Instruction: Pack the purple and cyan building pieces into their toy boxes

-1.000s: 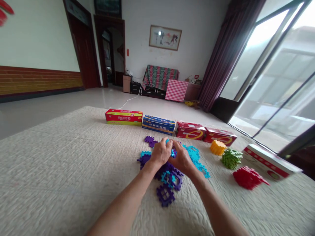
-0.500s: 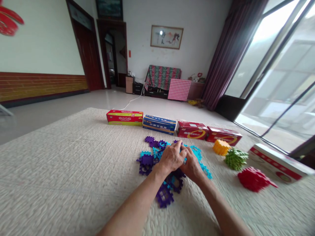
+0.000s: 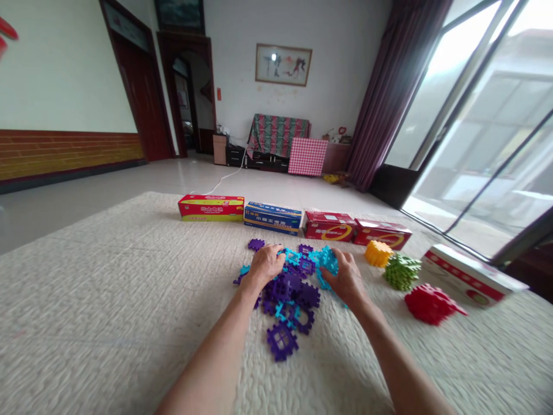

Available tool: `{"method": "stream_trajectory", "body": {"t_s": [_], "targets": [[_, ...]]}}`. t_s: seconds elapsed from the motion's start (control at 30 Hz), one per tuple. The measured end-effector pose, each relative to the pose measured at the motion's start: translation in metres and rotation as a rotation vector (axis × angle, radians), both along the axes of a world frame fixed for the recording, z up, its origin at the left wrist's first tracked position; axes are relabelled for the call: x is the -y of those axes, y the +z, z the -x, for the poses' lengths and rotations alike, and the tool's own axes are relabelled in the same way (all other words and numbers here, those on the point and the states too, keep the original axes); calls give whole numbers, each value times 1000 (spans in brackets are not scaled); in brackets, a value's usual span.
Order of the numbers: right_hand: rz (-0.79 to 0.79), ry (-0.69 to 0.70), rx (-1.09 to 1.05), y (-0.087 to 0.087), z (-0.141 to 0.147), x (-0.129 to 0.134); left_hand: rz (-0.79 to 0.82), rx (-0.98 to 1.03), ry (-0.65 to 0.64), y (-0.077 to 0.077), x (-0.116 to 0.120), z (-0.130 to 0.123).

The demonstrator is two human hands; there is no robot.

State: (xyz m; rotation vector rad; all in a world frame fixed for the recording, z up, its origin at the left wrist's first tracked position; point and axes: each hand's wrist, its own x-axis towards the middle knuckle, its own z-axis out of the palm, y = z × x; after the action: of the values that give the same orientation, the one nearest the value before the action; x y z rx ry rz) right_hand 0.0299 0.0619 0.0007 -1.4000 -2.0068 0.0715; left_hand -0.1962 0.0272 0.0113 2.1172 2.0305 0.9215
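Purple interlocking pieces (image 3: 306, 294) lie in a loose pile on the cream quilted cover, with light-blue pieces mixed in. My left hand (image 3: 268, 264) is at the pile's upper left, its thumb and fingers pressed toward a light-blue piece (image 3: 291, 257); what it grips is too small to make out. On the pile's right side, my right hand (image 3: 344, 275) has thumb and fingers spread around a clump of light-blue pieces (image 3: 327, 260). One purple piece (image 3: 282, 341) with a window grid lies nearest me, apart from both hands.
Behind the pile stand a red-yellow box (image 3: 211, 208), a blue box (image 3: 272, 218) and two red boxes (image 3: 329, 226). To the right are yellow (image 3: 378, 253), green (image 3: 401, 271) and red (image 3: 432, 304) stacks of pieces, beside a white-red box (image 3: 473, 275).
My hands, together over the pile before, have moved apart, left hand to the left and right hand to the right. More of the pile's middle now shows. The view has shifted slightly.
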Motion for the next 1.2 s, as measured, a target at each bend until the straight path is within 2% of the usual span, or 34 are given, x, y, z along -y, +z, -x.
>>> {"method": "stream_trajectory", "body": {"t_s": [0.1, 0.2, 0.27, 0.37, 0.43, 0.47, 0.6, 0.67, 0.9, 1.03, 1.1, 1.2], "targets": [[-27, -55, 82, 0, -6, 0, 21, -18, 30, -4, -2, 8], [-116, -28, 146, 1, -1, 5, 22, -30, 5, -7, -2, 7], [-182, 64, 140, 2, 9, 11, 30, -40, -28, -8, -1, 4], [-217, 283, 132, 3, 29, 26, 48, -75, -94, -9, -1, 2], [-192, 359, 187, 4, 40, 36, 67, -99, -115, -10, 0, 1], [-175, 350, 222, 4, 45, 40, 76, -107, -117, -10, 1, 1], [-115, 186, 304, 2, 49, 50, 115, -116, -80, -11, 3, 0], [-82, 170, 323, 1, 48, 51, 136, -123, -51, -10, 4, 0], [11, 350, 301, 1, 52, 58, 132, -75, 75, -3, 3, 7], [62, 447, 297, 3, 56, 64, 21, -47, -49, -1, 1, 6], [80, 500, 294, 3, 57, 66, 31, -56, -125, -3, 0, 5], [87, 542, 258, 1, 59, 68, 87, -76, -174, -8, -2, 5]]}}
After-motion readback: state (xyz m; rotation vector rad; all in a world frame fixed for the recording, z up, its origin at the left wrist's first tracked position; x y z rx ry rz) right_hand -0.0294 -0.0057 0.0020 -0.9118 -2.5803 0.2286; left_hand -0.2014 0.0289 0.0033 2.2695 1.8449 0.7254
